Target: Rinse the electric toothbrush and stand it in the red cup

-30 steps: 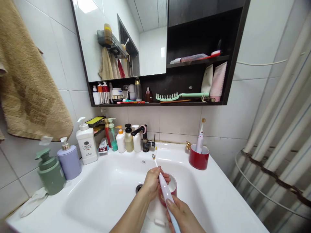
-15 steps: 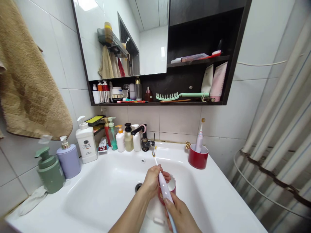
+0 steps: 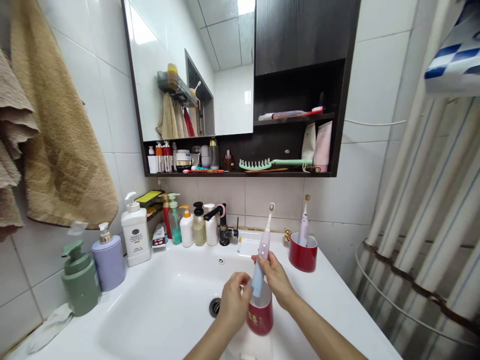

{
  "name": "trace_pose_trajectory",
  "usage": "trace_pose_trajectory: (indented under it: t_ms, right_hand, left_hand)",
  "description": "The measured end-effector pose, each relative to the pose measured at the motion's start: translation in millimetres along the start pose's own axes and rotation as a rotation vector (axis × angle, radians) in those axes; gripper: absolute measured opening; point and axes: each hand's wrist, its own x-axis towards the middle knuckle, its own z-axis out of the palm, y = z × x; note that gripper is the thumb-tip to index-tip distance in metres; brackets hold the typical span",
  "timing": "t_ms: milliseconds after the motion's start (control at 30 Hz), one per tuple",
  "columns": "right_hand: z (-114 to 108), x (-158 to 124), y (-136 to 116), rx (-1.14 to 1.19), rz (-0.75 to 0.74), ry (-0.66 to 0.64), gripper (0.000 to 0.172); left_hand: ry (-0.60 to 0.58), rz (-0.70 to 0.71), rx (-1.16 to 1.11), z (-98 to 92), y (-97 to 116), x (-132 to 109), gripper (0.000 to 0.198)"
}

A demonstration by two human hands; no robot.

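My right hand [image 3: 276, 277] is closed around the handle of an electric toothbrush [image 3: 264, 245], pale pink above and light blue at its lower end. The brush stands nearly upright, head up, with its base at the mouth of a red cup [image 3: 260, 317] with gold lettering. That cup stands in the near part of the white sink. My left hand [image 3: 235, 299] is beside the cup's left side, close to the toothbrush's base. Its fingers are bent and smeared by motion, so whether they touch the cup or brush cannot be made out.
A second red cup [image 3: 303, 257] holding another electric toothbrush [image 3: 304, 227] stands on the right of the sink [image 3: 150, 310]. Behind the basin is a black faucet [image 3: 222, 225]. Several pump bottles line the left and back edges. A mirror cabinet [image 3: 294, 40] hangs above.
My right hand has raised the toothbrush upright and brought its base over the cup. My left hand has come off the brush's upper part and lowered to the cup's left. The view has tilted up.
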Motion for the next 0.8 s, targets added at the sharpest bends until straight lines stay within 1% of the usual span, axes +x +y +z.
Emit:
trace_pose_trajectory:
  t_ms: [67, 133, 233, 300, 400, 500, 567, 667, 733, 800]
  right_hand:
    - [4.1, 6.3, 12.8, -0.060, 0.001, -0.007, 0.026]
    - [8.2, 7.0, 27.8, -0.133, 0.002, -0.010, 0.023]
    - [10.7, 3.4, 46.3, -0.232, 0.004, -0.007, 0.022]
    - [9.5, 1.9, 53.3, -0.284, 0.008, -0.009, 0.022]
    - [4.3, 6.3, 55.1, -0.335, 0.009, -0.013, 0.024]
    - [-4.8, 18.7, 47.6, -0.358, 0.000, 0.023, 0.028]
    - [-13.1, 28.1, 39.4, -0.374, 0.004, 0.092, 0.036]
    - [-26.1, 37.2, 27.7, -0.393, 0.020, 0.206, 0.047]
    - [-33.2, 39.3, 23.3, -0.389, 0.023, 0.237, 0.048]
    - [-38.4, 40.8, 22.7, -0.377, 0.025, 0.236, 0.047]
  left_hand:
    - [-0.123, 0.133, 0.211, 1.2, -4.4, -7.9, 0.018]
    - [-0.252, 0.198, 0.404, 3.0, -7.8, -11.7, 0.022]
    - [-0.411, 0.192, 0.620, 5.2, -11.3, -10.8, 0.020]
    - [-0.470, 0.154, 0.705, 6.2, -11.4, -8.5, 0.020]
    - [-0.472, 0.117, 0.773, 8.5, -5.8, -2.9, 0.024]
    - [-0.443, 0.164, 0.801, 13.3, 5.9, 11.1, 0.024]
    - [-0.423, 0.210, 0.823, 17.6, 15.5, 27.2, 0.023]
    - [-0.374, 0.264, 0.868, 25.3, 29.8, 57.9, 0.021]
    - [-0.342, 0.286, 0.891, 31.6, 37.1, 78.2, 0.021]
    - [-0.324, 0.297, 0.904, 39.7, 41.2, 95.0, 0.021]
